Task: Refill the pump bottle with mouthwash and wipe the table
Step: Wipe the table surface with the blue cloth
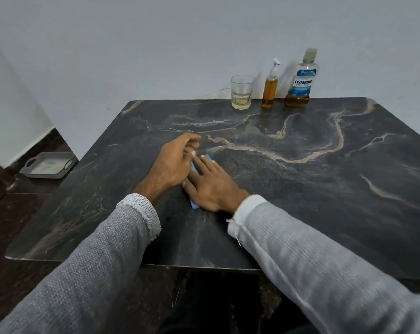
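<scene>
A: Where are the hands?

B: Both near the middle of the frame, on the dark marble table [300, 189]. The right hand [212, 186] lies flat with straight fingers pressing a blue cloth [195, 204], of which only slivers show at the fingertips and below the thumb side of the palm. The left hand [174, 162] is just beside it, overlapping the right hand's fingers, its own fingers loosely bent. I cannot tell whether they pinch the cloth's edge.

A: And the bottles?

B: Upper right of the frame, in a row along the table's far edge by the wall. The pump bottle [270, 89] stands upright, filled with amber liquid almost to the neck, its white pump head on. Just right of it is the mouthwash bottle [301, 80], capped, with only a low band of amber liquid at the bottom. Left of the pump bottle is a glass [242, 92] with a little pale liquid in it.

A: Anything else?

B: A grey tray [47, 166] with handles sits on the floor at middle left. Both sleeves are grey knit.
</scene>
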Action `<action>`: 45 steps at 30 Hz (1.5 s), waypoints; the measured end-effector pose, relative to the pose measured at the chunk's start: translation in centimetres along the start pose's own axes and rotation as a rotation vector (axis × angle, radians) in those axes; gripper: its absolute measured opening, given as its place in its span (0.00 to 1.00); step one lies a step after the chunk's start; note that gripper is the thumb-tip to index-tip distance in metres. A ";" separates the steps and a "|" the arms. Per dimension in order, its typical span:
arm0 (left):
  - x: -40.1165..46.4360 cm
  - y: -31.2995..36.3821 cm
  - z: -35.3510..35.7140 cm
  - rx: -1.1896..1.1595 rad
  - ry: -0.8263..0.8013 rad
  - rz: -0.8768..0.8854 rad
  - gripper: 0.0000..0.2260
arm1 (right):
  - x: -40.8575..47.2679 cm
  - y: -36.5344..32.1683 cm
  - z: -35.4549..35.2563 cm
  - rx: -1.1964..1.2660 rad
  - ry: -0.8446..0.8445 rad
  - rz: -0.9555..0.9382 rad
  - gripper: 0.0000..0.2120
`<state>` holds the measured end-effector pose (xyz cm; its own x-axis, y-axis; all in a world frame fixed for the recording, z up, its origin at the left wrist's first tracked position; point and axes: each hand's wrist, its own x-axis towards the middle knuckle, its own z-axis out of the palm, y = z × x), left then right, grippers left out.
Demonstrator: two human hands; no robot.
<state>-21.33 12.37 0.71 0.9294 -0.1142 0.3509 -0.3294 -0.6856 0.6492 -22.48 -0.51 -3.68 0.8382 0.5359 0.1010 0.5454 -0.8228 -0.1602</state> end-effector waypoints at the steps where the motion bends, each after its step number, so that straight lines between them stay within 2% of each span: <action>1: -0.2 0.2 0.1 -0.002 -0.004 0.002 0.17 | -1.4 0.2 -0.1 -0.008 -0.009 -0.017 0.26; 4: -0.6 0.5 0.0 -0.007 -0.001 0.009 0.16 | -5.9 2.4 -0.4 0.000 -0.030 0.014 0.27; 7: -0.8 0.5 -0.7 0.023 -0.015 0.008 0.16 | -8.2 6.1 -1.0 0.005 -0.018 0.162 0.28; 10: -0.8 0.4 -1.3 0.030 -0.008 0.005 0.16 | -6.8 8.6 -1.6 0.011 -0.010 0.315 0.27; 13: -0.9 0.4 -1.5 0.034 -0.002 0.000 0.16 | -2.9 8.5 -1.8 0.009 -0.007 0.358 0.27; 16: -0.9 0.5 -1.3 0.016 0.009 -0.003 0.16 | 0.8 6.2 -1.5 0.001 -0.078 0.306 0.27; 19: -0.7 0.8 -0.9 0.006 0.007 -0.006 0.17 | 2.2 2.6 -0.8 -0.001 -0.117 0.167 0.26; 23: -0.3 1.4 -0.1 0.005 -0.012 -0.005 0.17 | -0.5 -0.7 -0.1 0.005 -0.060 -0.054 0.24; 27: 0.0 1.9 0.9 0.030 -0.046 0.024 0.17 | -5.1 0.7 -0.7 0.010 -0.061 -0.120 0.24; 30: 0.3 2.5 2.0 0.033 -0.075 0.026 0.16 | -8.8 3.5 -1.1 0.003 -0.055 -0.052 0.25; 33: 0.7 3.0 3.5 0.079 -0.127 0.043 0.17 | -10.8 7.9 -2.1 0.003 -0.061 0.093 0.26; 36: 0.9 3.3 4.7 0.143 -0.196 0.061 0.19 | -10.7 13.2 -3.1 -0.001 -0.056 0.285 0.26; 39: 1.2 3.6 5.7 0.175 -0.279 0.063 0.25 | -8.2 16.3 -3.6 0.008 -0.047 0.418 0.26; 45: 1.8 4.6 7.3 0.236 -0.412 0.045 0.37 | -4.9 15.9 -3.5 0.004 -0.038 0.427 0.26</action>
<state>-19.99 3.75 -0.65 0.9192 -0.3908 0.0473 -0.3687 -0.8126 0.4514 -17.95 -16.90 -3.24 0.9881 0.1536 -0.0116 0.1489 -0.9717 -0.1834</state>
